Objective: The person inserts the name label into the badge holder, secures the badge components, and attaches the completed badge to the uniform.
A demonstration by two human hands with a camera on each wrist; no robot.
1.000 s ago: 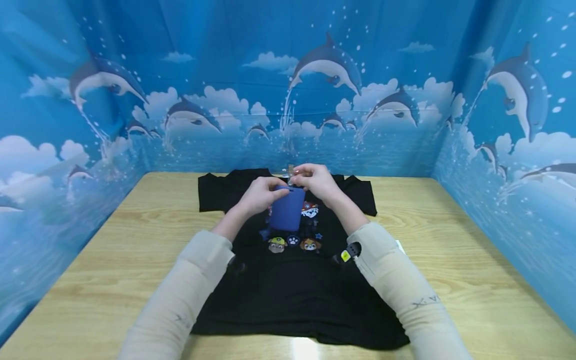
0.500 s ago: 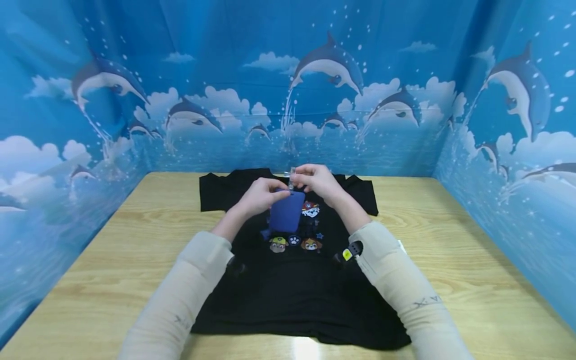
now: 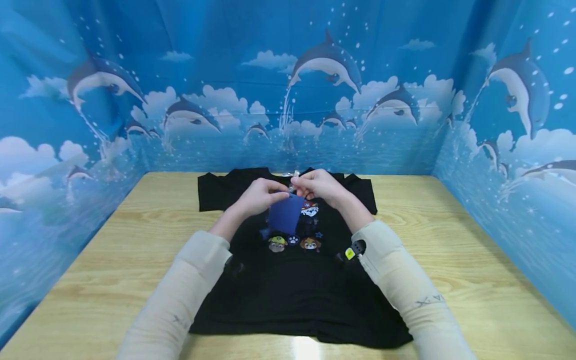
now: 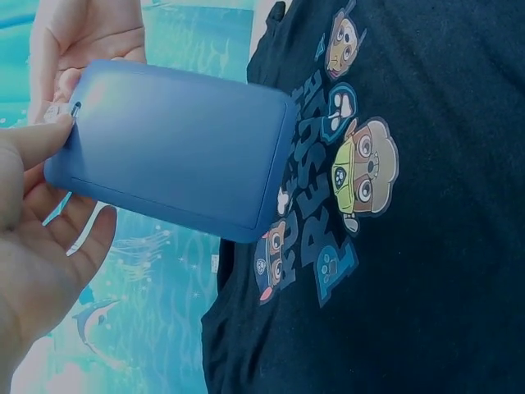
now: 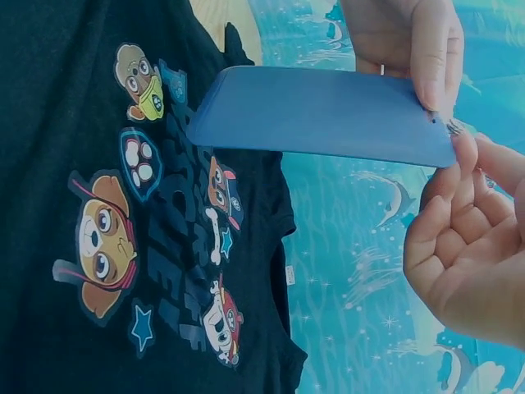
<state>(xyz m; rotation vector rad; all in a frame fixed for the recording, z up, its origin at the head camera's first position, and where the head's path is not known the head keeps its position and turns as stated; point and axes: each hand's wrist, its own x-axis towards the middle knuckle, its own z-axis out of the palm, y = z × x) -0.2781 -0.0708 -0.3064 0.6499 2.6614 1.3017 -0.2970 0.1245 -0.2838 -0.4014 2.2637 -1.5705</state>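
Observation:
Above a black T-shirt hangs a blue badge holder with a slot in its top edge. My left hand pinches that top edge between thumb and fingers, the thumb beside the slot in the left wrist view. Close against it, my right hand pinches a small clear-strapped badge clip at the slotted end. In the right wrist view the right fingers are curled. Fingers hide most of the clip, so I cannot tell whether its strap passes through the slot.
The T-shirt lies spread on a wooden table, cartoon dog prints facing up. Dolphin-printed blue curtains enclose the back and both sides. On the right wrist sits a black strap with a yellow tag.
My right hand has drawn slightly downward and tilted the clip, its fingers curling more. The badge holder has dipped a little and turned more edge-on, with my left hand still holding it.

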